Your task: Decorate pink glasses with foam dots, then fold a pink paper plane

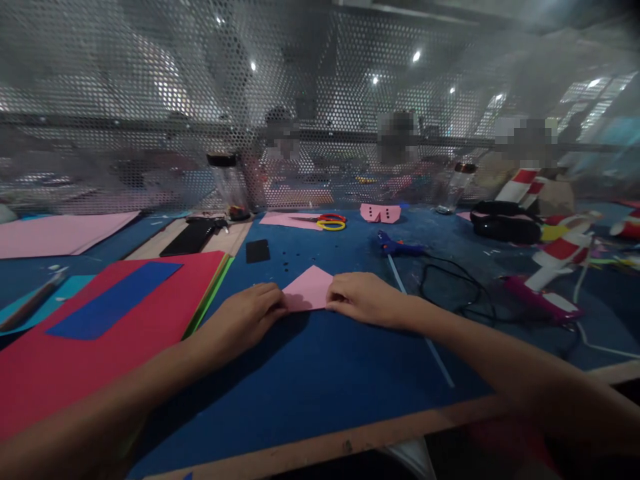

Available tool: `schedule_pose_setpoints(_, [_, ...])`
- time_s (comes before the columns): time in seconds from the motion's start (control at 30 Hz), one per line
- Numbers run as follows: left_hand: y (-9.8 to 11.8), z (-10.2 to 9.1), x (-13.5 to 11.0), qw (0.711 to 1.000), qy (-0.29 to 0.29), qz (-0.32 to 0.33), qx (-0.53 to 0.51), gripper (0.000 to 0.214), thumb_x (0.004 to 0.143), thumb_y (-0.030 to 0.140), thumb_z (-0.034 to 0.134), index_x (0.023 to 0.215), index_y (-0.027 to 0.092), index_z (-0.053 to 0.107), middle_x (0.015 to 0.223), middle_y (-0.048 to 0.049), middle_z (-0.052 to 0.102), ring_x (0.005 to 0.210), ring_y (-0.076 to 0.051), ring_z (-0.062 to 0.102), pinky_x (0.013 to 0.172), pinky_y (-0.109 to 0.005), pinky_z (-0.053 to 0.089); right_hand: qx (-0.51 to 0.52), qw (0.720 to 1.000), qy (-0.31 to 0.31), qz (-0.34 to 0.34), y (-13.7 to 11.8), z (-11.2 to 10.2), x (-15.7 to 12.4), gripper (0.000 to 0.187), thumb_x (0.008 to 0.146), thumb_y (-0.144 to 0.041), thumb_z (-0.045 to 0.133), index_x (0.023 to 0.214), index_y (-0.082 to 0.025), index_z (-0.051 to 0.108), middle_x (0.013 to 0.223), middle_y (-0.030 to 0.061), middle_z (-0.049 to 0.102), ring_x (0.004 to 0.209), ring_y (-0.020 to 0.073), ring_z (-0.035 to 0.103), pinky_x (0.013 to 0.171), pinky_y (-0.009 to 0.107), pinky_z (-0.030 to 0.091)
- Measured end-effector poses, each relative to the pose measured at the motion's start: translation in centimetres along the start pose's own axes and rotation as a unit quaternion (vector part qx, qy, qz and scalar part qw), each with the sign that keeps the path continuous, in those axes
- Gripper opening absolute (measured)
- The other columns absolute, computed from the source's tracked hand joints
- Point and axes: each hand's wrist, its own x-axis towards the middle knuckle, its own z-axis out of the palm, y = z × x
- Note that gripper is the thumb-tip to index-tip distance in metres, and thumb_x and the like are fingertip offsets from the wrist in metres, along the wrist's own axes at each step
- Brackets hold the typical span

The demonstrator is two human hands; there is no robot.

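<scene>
A folded piece of pink paper (311,288) forms a triangle with its point away from me, at the middle of the blue table. My left hand (260,308) pinches its left corner, fingers closed. At the right corner, my right hand (357,297) grips the paper with curled fingers. The fingertips of both hands are partly hidden. Just beyond the paper lie a small black square (257,251) and several tiny black dots. A blue glue gun (400,245) with a long clear glue stick (437,363) rests to the right of my right hand.
Red paper sheets (135,320) with a blue strip (117,300) lie at left, near a black phone (189,238). Scissors (331,223), a folded pink piece (380,213) and jars (230,187) stand farther back before a perforated metal screen (320,87). Cables (460,273) and a purple device (543,300) are at right.
</scene>
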Motion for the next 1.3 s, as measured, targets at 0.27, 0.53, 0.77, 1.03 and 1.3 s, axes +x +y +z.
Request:
schedule_pose_setpoints(0.27, [-0.1,-0.8,0.0,0.999,-0.006,-0.028,-0.033,0.029,0.1,0.038,0.048,0.093,0.019,0.069,0.091,-0.0063,0.069,0.086,-0.022,0.065,0.075,-0.031,0.047,0.03,0.998,-0.022,0.051,0.2,-0.3,0.1,0.016,0.095,-0.03,0.061,0.095,-0.017,0.071,0.096,0.0061,0.074,0.085,0.018,0.064,0.072,0.026,0.041])
schedule_pose_setpoints(0.53, [-0.7,-1.9,0.2,0.991,-0.043,-0.097,-0.078,0.031,0.095,0.046,0.053,0.089,0.021,0.07,0.087,-0.0042,0.072,0.08,-0.021,0.065,0.068,-0.028,0.044,0.018,0.995,-0.056,0.085,0.5,-1.1,0.1,0.018,0.093,-0.032,0.061,0.096,-0.019,0.074,0.098,0.0058,0.075,0.086,0.0191,0.065,0.071,0.026,0.039])
schedule_pose_setpoints(0.77, [-1.3,-2.2,0.3,0.978,-0.061,-0.15,-0.132,0.03,0.09,0.049,0.058,0.086,0.023,0.072,0.087,-0.0008,0.075,0.08,-0.021,0.067,0.066,-0.025,0.044,0.027,0.991,-0.079,0.103,1.3,-1.7,-0.1,0.02,0.091,-0.037,0.064,0.096,-0.021,0.075,0.098,0.0049,0.076,0.088,0.0201,0.066,0.07,0.027,0.039])
schedule_pose_setpoints(1.03, [-2.0,-1.9,0.3,0.978,-0.065,-0.169,-0.107,0.029,0.087,0.049,0.061,0.084,0.023,0.072,0.082,-0.0016,0.074,0.074,-0.021,0.065,0.06,-0.027,0.04,0.045,0.987,-0.098,0.115,2.0,-2.0,-0.1,0.021,0.09,-0.038,0.064,0.096,-0.021,0.075,0.096,0.0053,0.077,0.086,0.0202,0.067,0.068,0.027,0.041])
schedule_pose_setpoints(1.3, [-2.2,-2.4,0.2,0.976,-0.074,-0.172,-0.115,0.028,0.086,0.048,0.06,0.083,0.023,0.07,0.08,-0.0015,0.073,0.074,-0.02,0.065,0.062,-0.026,0.04,0.064,0.982,-0.12,0.131,2.3,-2.7,-0.3,0.02,0.087,-0.038,0.066,0.091,-0.02,0.075,0.092,0.0034,0.076,0.081,0.0179,0.066,0.064,0.025,0.039])
